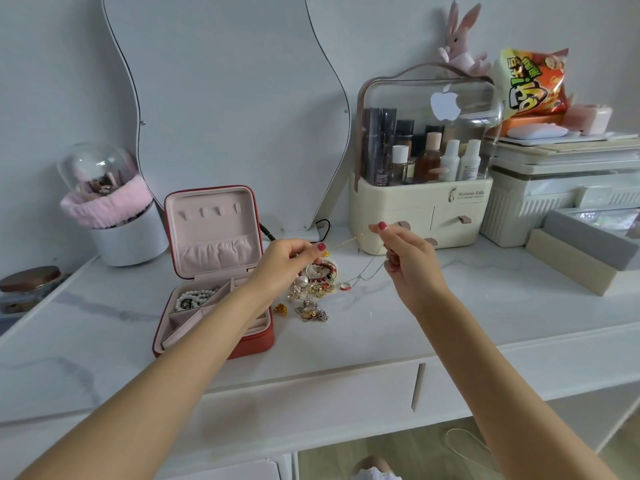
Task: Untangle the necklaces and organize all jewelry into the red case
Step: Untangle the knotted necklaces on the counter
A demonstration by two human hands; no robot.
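Note:
The red case [258, 341] stands open on the white table, its pink lid upright; a pearl string [194, 298] lies in its back left compartment. To its right lies a heap of jewelry [317, 289] with bracelets, rings and tangled chains. My left hand [289, 259] hovers over the heap and pinches one end of a thin gold necklace [346, 241]. My right hand [401, 252], raised higher, pinches the other end, so the chain stretches between them. A silver chain [367, 273] with a red ring [345, 286] trails on the table below my right hand.
A cream cosmetics organizer [420, 209] stands right behind my right hand. A wavy mirror [225, 109] leans on the wall behind the case. A white brush holder [124, 237] stands at the left, grey boxes [585, 251] at the right. The table's front edge [311, 379] runs below my forearms.

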